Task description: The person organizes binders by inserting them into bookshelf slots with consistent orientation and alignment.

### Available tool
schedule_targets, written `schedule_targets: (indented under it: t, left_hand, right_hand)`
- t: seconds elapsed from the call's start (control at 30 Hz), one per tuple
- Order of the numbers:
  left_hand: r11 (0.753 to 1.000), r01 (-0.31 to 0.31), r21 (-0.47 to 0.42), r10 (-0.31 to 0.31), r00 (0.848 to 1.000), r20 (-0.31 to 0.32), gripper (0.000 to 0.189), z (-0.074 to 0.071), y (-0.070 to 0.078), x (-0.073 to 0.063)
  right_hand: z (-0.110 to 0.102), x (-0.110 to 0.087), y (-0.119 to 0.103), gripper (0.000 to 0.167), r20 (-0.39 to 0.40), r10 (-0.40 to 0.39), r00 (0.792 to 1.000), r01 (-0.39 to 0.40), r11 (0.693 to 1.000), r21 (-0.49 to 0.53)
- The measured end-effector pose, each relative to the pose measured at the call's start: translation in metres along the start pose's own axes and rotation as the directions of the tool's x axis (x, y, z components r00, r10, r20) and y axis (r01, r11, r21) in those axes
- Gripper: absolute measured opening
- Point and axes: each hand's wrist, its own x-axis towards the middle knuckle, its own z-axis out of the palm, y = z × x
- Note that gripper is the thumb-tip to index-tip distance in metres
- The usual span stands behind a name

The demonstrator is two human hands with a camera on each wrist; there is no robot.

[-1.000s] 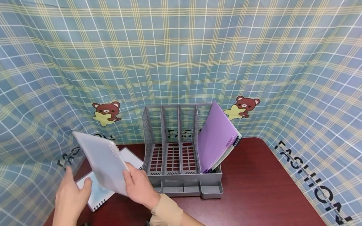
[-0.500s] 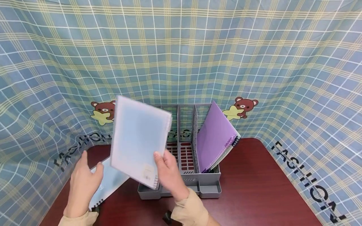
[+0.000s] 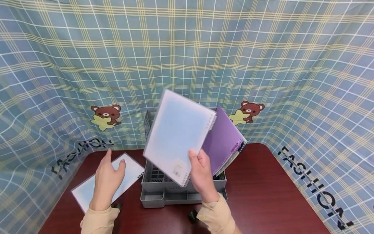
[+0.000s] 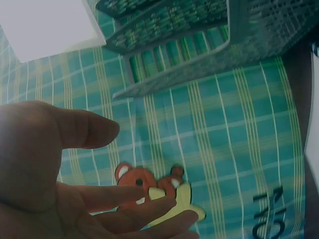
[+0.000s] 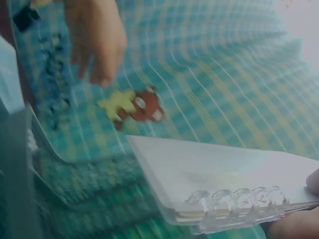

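Note:
A pale blue-white spiral notebook (image 3: 179, 130) is held up by my right hand (image 3: 201, 172), the thumb on its face near the binding edge. It hangs tilted in front of the grey file organizer (image 3: 172, 187), hiding much of its slots. In the right wrist view the notebook's clear ring binding (image 5: 239, 201) shows beside the gripping fingers. My left hand (image 3: 109, 175) hovers with nothing in it, its fingers and thumb spread apart. Beneath that hand another pale blue notebook (image 3: 128, 172) with black rings lies on the table.
A purple spiral notebook (image 3: 223, 139) leans out of the organizer's rightmost slot, with another black-ringed one behind it. The dark red table (image 3: 263, 195) extends to the right. A plaid curtain (image 3: 187, 48) encloses the back and both sides.
My right hand has carried the pale notebook rightward from above the left of the table to in front of the organizer. My left hand has shifted right, still with nothing in it.

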Motion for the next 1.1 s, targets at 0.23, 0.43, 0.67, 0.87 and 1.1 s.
schedule_targets:
  t: [0.23, 0.43, 0.67, 0.87, 1.1]
  left_hand:
    - [0.998, -0.052, -0.021, 0.052, 0.998, 0.03, 0.073, 0.024, 0.014, 0.01]
    - [0.997, -0.057, -0.06, 0.059, 0.998, 0.028, 0.069, 0.044, 0.022, 0.021]
    - [0.995, -0.056, -0.077, 0.059, 0.998, 0.036, 0.065, 0.063, 0.026, 0.033]
    - [0.996, -0.032, -0.089, 0.037, 0.998, 0.047, 0.065, 0.072, 0.028, 0.043]
    - [0.994, -0.031, -0.106, 0.04, 0.996, 0.079, 0.063, 0.079, 0.033, 0.051]
  right_hand:
    - [-0.031, 0.009, -0.013, 0.034, -0.146, -0.058, 0.988, 0.07, 0.995, 0.072]
    - [-0.047, 0.01, -0.019, 0.032, -0.236, -0.089, 0.968, 0.084, 0.996, -0.03]
    - [-0.056, 0.006, -0.028, 0.034, -0.266, -0.156, 0.951, 0.101, 0.973, -0.207]
    - [-0.056, 0.003, -0.035, 0.034, -0.293, -0.174, 0.94, 0.084, 0.951, -0.298]
    - [-0.052, 0.002, -0.034, 0.033, -0.308, -0.212, 0.928, 0.093, 0.928, -0.359]
